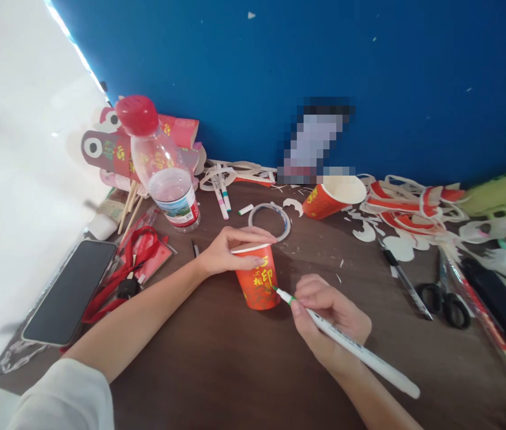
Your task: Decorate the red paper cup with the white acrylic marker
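A red paper cup (259,285) with gold characters stands upright on the brown table (217,364). My left hand (230,251) is closed round its rim, thumb in front and fingers over the top. My right hand (331,319) grips a white marker (360,352) with a green tip. The tip touches the cup's right side, low down.
A water bottle (163,173) with a red cap stands at the back left. A phone (71,292) and red lanyard (134,263) lie at the left. A second red cup (331,200) lies tipped at the back. Scissors (445,298), a pen (405,280), tape ring (271,218) and paper scraps (405,215) lie around.
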Demonstrator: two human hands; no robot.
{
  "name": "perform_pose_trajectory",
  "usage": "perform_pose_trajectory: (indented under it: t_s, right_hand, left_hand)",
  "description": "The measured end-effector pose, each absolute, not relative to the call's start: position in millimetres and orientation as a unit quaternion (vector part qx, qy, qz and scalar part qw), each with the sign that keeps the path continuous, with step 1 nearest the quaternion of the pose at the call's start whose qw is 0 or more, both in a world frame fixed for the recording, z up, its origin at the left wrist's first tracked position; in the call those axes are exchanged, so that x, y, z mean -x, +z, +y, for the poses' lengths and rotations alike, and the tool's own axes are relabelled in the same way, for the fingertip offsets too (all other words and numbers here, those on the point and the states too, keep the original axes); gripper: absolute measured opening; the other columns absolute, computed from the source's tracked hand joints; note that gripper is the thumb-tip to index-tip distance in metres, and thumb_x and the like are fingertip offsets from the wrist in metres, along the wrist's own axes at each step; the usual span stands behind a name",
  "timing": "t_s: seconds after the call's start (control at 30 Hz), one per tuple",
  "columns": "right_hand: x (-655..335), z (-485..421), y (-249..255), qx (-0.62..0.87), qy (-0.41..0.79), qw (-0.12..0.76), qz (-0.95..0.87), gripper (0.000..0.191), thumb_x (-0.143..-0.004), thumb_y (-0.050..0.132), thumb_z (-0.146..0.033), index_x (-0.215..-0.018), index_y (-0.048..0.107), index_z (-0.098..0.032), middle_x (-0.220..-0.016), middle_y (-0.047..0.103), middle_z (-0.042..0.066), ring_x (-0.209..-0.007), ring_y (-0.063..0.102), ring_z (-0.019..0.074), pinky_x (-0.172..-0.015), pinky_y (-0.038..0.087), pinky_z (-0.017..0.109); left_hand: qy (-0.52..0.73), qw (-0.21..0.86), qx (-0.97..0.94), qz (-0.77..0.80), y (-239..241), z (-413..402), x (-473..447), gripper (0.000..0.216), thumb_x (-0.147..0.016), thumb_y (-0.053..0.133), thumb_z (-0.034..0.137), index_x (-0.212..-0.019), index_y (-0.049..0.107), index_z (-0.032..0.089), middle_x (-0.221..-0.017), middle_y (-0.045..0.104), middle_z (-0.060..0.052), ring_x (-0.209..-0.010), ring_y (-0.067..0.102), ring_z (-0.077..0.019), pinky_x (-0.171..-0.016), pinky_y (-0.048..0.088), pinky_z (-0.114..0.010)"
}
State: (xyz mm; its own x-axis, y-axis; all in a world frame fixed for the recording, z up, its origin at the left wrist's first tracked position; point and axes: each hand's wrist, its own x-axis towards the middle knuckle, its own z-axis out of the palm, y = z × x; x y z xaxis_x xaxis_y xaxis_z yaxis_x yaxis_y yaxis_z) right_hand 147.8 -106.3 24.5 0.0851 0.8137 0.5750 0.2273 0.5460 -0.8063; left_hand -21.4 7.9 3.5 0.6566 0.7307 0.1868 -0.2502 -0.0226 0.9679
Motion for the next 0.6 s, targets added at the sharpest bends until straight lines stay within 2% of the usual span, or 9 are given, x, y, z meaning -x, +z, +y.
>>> perform_pose_trajectory:
  t_s: [0.3,0.6]
  right_hand:
    - [-147.6,-109.6,17.9,0.429,0.249,0.596,-0.632,0.020,-0.070,0.060,0.002,-0.073,0.052,-0.017,-0.064,0.055,-0.001,-0.063,0.052,0.0092,-0.062,0.045,0.025]
    - [-147.2,-107.2,21.9,0.453,0.237,0.603,-0.612,0.022,-0.071,0.059,0.002,-0.067,0.048,-0.016,-0.059,0.051,-0.002,-0.061,0.051,0.0086,-0.057,0.043,0.022]
  left_hand:
    - [0.361,0.668,-0.623,0.186,3.7,8.7,22.2,0.037,-0.068,0.078,0.024,-0.104,0.072,0.027,-0.113,0.068,-0.006,-0.105,0.061,-0.0190,-0.089,0.049,-0.027]
    - [0.368,0.662,-0.625,0.188,3.5,8.2,21.3,0.036,-0.067,0.078,0.025,-0.103,0.073,0.027,-0.112,0.068,-0.007,-0.106,0.061,-0.0196,-0.089,0.049,-0.028]
